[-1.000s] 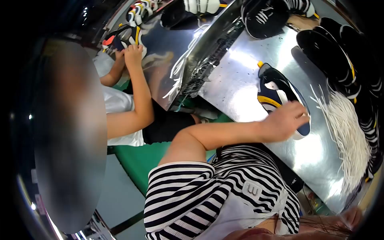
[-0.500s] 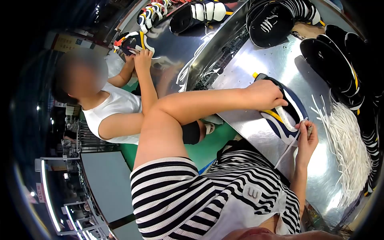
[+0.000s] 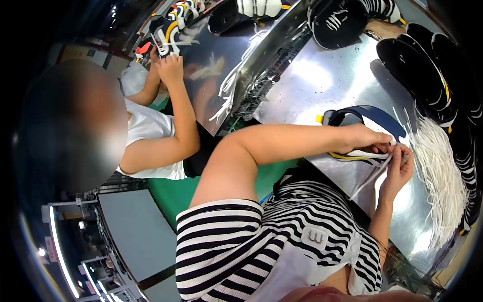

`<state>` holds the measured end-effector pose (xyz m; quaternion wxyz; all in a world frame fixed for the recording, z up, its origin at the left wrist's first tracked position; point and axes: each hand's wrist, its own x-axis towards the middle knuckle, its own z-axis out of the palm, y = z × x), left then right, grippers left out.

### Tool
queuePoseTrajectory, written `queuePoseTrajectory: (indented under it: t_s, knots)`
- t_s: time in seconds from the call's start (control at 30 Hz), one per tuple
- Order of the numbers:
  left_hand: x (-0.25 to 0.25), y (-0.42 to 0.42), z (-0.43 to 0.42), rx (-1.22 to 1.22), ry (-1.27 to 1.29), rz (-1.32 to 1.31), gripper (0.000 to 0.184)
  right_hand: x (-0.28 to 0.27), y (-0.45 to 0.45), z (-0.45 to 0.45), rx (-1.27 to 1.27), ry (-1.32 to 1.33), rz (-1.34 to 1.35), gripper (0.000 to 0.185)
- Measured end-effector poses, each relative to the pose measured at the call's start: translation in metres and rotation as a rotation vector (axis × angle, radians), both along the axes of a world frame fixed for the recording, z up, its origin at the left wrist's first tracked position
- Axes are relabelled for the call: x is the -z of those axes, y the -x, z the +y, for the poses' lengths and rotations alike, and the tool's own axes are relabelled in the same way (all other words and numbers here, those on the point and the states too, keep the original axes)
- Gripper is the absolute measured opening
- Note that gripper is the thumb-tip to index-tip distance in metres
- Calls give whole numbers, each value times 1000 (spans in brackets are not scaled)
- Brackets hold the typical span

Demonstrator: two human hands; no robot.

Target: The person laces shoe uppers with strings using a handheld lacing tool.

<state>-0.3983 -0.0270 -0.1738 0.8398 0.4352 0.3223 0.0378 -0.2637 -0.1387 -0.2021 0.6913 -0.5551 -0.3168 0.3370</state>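
Observation:
On the metal table lies a shoe upper in navy, white and yellow, its opening turned toward me. My left hand reaches across it, with closed fingers gripping the white eyelet edge near the toe end. Right beside those fingertips, my right hand pinches a white shoelace at the eyelets. The lace's loose length hangs down toward the table's near edge. Part of the upper is hidden under my left hand and forearm, and the lace tip cannot be made out.
A thick bundle of white laces lies to the right. Stacked black uppers stand along the far right, with more nested uppers at the back. A metal divider separates a co-worker, whose hands are on another upper.
My left hand has slid right along the upper to the toe end, meeting my right hand. The upper has turned and tilted. The co-worker has leaned closer.

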Motion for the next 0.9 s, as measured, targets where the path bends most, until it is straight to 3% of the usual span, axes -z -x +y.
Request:
queuePoseTrajectory:
  t_s: [0.17,0.23,0.3,0.37,0.4,0.47,0.5,0.63,0.7,0.9]
  knots:
    - [-3,5,-15,24,23,-208,45,-8,-2,-4,52,5,-18,7]
    - [-7,0,-18,-122,29,-40,37,-6,-2,-8,-8,7,-76,8]
    - [21,-13,-25,-49,-249,13,39,-7,-4,-22,45,37,-83,22]
    - [-12,0,-22,-40,-117,-28,46,-38,11,-26,10,212,-74,26]
    - [-16,9,-16,-87,-25,-154,50,-40,17,-20,-35,122,-24,27]
    - [-10,12,-13,-106,-28,-163,52,-25,17,-15,-77,20,95,27]
    - [-20,9,-18,-177,-29,-86,49,-25,17,-10,-71,18,155,25]
    - [-11,7,-18,-179,-48,-269,31,-29,12,-11,-61,53,94,23]
    - [-21,3,-22,-224,-149,-198,21,-28,9,-11,-44,78,74,24]
    - [-23,-4,-31,-299,-332,-158,18,-31,1,-12,-84,155,-2,25]
